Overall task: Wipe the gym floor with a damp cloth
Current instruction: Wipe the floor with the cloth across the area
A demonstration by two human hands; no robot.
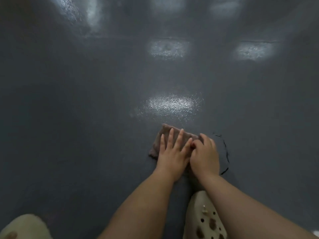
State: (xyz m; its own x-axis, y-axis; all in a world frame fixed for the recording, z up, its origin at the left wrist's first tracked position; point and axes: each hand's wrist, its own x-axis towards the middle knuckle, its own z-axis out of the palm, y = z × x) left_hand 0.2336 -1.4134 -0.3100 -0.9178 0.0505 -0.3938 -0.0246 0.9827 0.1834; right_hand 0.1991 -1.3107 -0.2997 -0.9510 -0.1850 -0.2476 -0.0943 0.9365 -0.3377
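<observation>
You have the brown, folded, fuzzy cloth (170, 138) flat on the dark grey, finely textured gym floor (86, 118), just ahead of your feet, and both hands are stacked on it so your weight goes straight down into the fabric; that looks like the reason for crouching so close over it. Your left hand (171, 152) lies palm-down with its fingers (179, 138) straight and slightly fanned, pressing the cloth rather than gripping it. Your right hand (204, 156) sits against the left, covering the cloth's right end; its fingers are curled over and seem to bunch the edge, though the exact hold is hidden beneath the knuckles. A thin dark curved mark (226, 152) shows on the floor just right of that hand. Bright patches of reflected light glisten beyond the cloth, so that stretch may be damp, but you cannot be sure from sheen alone. Your cream perforated clogs (205, 219) flank your forearms near the bottom edge.
</observation>
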